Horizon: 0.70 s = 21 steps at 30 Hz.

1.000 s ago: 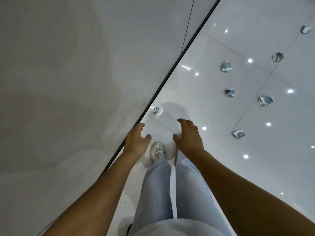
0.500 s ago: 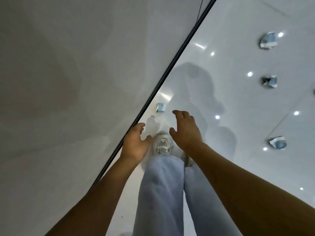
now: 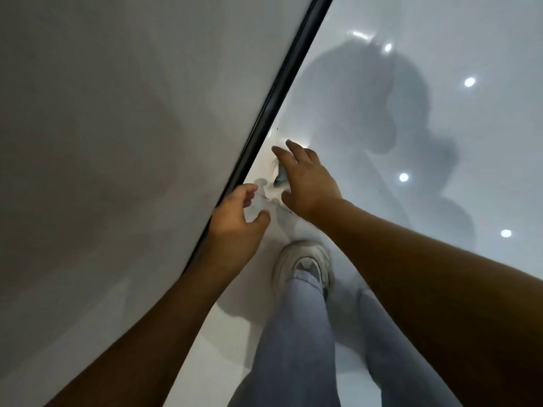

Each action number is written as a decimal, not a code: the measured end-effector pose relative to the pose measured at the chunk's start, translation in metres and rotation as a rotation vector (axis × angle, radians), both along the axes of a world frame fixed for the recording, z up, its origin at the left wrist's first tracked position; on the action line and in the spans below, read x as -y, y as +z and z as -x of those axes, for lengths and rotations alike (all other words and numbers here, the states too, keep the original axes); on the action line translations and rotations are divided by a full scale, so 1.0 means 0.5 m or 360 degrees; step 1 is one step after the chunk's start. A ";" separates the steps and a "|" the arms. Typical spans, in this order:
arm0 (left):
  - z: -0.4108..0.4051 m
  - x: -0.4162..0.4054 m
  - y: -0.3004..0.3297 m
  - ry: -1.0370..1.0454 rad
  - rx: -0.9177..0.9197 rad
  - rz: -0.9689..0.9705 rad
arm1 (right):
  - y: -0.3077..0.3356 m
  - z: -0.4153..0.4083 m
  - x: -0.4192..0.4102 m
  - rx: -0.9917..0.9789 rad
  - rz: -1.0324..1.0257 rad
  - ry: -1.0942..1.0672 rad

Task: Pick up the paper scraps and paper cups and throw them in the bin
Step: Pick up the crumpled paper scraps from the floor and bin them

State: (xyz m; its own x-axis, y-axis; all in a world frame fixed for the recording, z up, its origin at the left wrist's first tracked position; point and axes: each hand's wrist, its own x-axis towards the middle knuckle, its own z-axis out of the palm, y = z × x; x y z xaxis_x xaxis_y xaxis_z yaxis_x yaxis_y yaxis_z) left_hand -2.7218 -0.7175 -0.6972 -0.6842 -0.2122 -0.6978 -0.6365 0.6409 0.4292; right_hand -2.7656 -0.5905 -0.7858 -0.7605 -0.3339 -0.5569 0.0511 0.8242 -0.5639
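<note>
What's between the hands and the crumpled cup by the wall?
Nothing visible. The right hand is spread directly over the crumpled cup, partly covering it; contact can't be confirmed. The left hand hovers open just short of it, beside the black baseboard strip. Only bare floor lies between. No bin in view.

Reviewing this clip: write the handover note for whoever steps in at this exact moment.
Right hand: open, fingers spread over the blue-white paper scrap on the floor by the black wall strip; no grip visible yet.
Left hand: open, holds nothing, beside it.
Done: nothing visibly collected.
Left: grasp this scrap and bin it; no bin or other litter in view.
</note>
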 end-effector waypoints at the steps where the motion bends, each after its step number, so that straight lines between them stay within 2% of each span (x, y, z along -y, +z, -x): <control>1: -0.001 0.001 -0.015 0.0018 0.0006 -0.0016 | -0.019 -0.001 0.006 -0.0052 0.0004 0.0047; 5: 0.002 -0.006 -0.049 0.0042 0.0000 -0.0035 | -0.050 -0.002 0.001 -0.0257 -0.0043 0.0151; 10: 0.026 -0.032 -0.021 0.0075 -0.0001 -0.0065 | 0.009 -0.022 -0.034 -0.0147 0.0046 -0.0005; 14: 0.043 -0.073 0.071 0.0107 0.0017 -0.0164 | 0.144 -0.052 -0.075 -0.0092 0.0109 -0.0176; 21: 0.053 -0.173 0.320 -0.0047 0.0052 -0.0323 | 0.443 -0.089 -0.142 -0.0052 0.0106 -0.0468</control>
